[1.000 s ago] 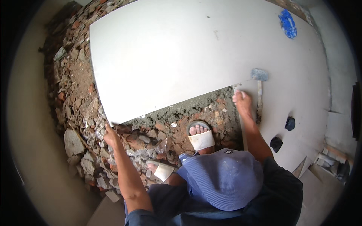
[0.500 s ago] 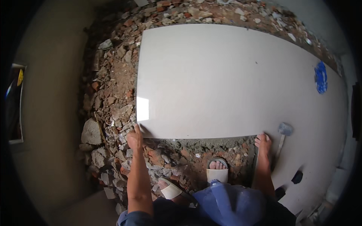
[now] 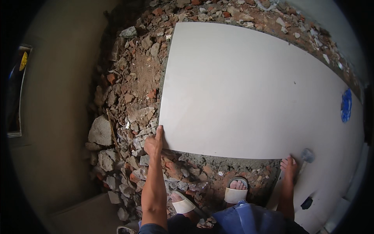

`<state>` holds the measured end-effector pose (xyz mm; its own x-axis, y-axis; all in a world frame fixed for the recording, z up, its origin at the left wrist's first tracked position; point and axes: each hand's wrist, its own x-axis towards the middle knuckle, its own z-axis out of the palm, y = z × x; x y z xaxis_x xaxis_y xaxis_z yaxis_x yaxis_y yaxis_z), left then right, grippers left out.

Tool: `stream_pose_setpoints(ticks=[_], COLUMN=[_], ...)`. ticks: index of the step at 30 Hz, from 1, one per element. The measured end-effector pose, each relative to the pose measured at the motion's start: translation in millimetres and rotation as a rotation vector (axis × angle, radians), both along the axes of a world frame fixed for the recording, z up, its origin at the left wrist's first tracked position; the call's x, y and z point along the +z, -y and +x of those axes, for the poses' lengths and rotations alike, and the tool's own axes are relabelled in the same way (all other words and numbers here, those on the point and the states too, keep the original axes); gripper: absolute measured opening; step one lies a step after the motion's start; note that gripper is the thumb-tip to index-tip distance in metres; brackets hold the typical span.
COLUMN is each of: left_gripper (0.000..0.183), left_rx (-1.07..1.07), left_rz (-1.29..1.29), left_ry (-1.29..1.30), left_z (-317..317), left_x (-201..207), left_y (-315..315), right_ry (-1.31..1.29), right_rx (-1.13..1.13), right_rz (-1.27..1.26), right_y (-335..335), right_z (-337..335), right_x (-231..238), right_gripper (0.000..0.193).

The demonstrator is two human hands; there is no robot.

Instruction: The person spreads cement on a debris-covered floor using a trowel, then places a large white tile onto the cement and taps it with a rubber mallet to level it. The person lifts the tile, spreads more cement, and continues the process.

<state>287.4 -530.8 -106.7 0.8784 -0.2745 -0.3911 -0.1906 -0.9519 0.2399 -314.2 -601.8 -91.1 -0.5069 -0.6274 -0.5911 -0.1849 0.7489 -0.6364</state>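
Observation:
A large, glossy off-white floor tile lies on grey mortar over the rubble floor. My left hand is at its near left corner, one digit stretched along the left edge and the other fingers curled in. At the near right, my right hand has its fingers bent over the tile's near edge, beside the neighbouring tiled surface. A mallet with a grey head lies just right of that hand. Its handle is partly hidden by my hand and forearm.
Broken brick and concrete rubble spreads along the left and far sides, with a big stone at left. My sandalled feet stand in the near gap. Right, a blue patch and a dark object are on the tiles.
The view has shifted, so the tile and hands appear farther right and lower. The bright reflection by the tile's left edge is gone. Both hands stay at the same corners.

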Motion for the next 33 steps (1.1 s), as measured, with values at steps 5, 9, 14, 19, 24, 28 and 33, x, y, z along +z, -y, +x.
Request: stream_pose_setpoints(ticks=[5,9,14,19,24,28,33], left_gripper=[0.086,0.079,0.070,0.070,0.066,0.057,0.057], left_rx=[0.048,0.065,0.074,0.039,-0.076,-0.073,-0.103], left_rz=[-0.137,-0.181,-0.232,-0.250,-0.372,-0.455,-0.458], left_ry=[0.020,-0.008,-0.056,-0.098,-0.039,-0.047,-0.069], left_z=[1,-3,-8,-6,-3,-5,-10], left_x=[-14,0,41,69,86,96,118], left_y=[-7,-5,0,1,-1,6,12], right_ry=[-0.437,-0.617,-0.524,-0.326,-0.630,-0.655,-0.383], right_rx=[0.365,0.525,0.601,0.513,0.538,0.500,0.459], right_rz=[0.004,-0.248,-0.253,-0.096,-0.423,-0.387,-0.190], right_y=[23,63,123,169,173,167,184], right_z=[-6,9,36,44,54,53,37], right_x=[9,9,2,-14,-19,-18,-23], right_gripper=[0.046,0.043,0.043,0.044,0.040,0.037,0.051])
